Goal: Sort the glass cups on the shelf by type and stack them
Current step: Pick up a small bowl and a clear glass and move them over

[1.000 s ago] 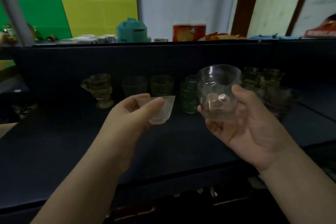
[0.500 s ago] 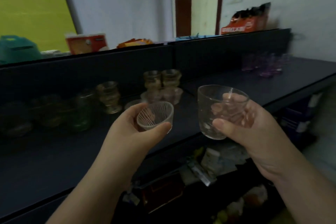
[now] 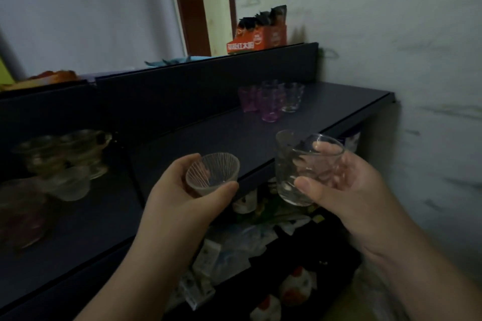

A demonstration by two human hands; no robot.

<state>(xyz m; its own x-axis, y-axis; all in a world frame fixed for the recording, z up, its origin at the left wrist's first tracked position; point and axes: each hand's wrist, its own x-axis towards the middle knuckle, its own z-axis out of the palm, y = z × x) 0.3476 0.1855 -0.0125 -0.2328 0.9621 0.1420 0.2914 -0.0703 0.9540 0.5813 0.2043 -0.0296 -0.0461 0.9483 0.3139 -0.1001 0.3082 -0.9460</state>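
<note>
Left hand (image 3: 182, 198): fingers curled round a small ribbed glass cup (image 3: 212, 173), thumb along its near rim, mouth up and tipped toward the camera. Held in the air, in front of the shelf edge.

Right hand (image 3: 347, 190): grips a taller clear tumbler (image 3: 305, 167), thumb pressed on the near wall low down, fingers wrapped behind and seen through the glass. Tumbler just right of the ribbed cup, not touching it, roughly upright, slightly tilted.

Below both hands: lower level crowded with packets and wrappers (image 3: 234, 250), blurred.

Beyond the fingertips: dark shelf (image 3: 221, 135) running left to right, bare directly past the two held cups.

Left of the left hand, on the shelf: cluster of clear footed glasses (image 3: 65, 159), dim, count uncertain.

Farther past the right hand's fingers, at the back right of the shelf: group of purple and clear glasses (image 3: 271, 100) standing close together.

Farthest, on the upper ledge: orange box (image 3: 257, 38) against the wall.
</note>
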